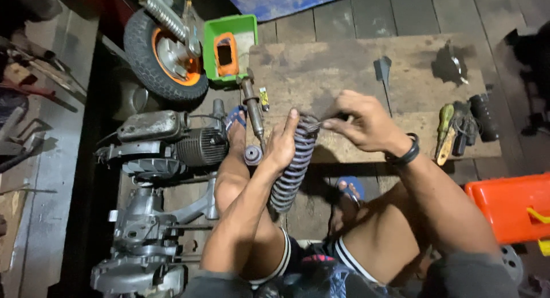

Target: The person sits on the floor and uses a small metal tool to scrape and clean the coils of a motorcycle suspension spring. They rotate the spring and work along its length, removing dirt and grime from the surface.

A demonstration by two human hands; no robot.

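Left hand (282, 146) grips the coil spring (293, 169); right hand (364, 121) pinches a thin tool (318, 124) at its twelve o'clock end. Looks likely to slip off greasy coils.

1. The left hand (282, 144) is raised in front of the body, fingers curled in a grip, the index finger stretched straight upward.
2. The left forearm runs bare from the lower middle of the view up to that hand, passing over the left knee.
3. The right hand (364, 121) sits just right of the left one, at about the same height, knuckles up, fingers and thumb pinched together and pointing left.
4. The right wrist is bent; the forearm comes in from the lower right.
5. The two hands are close but do not touch.
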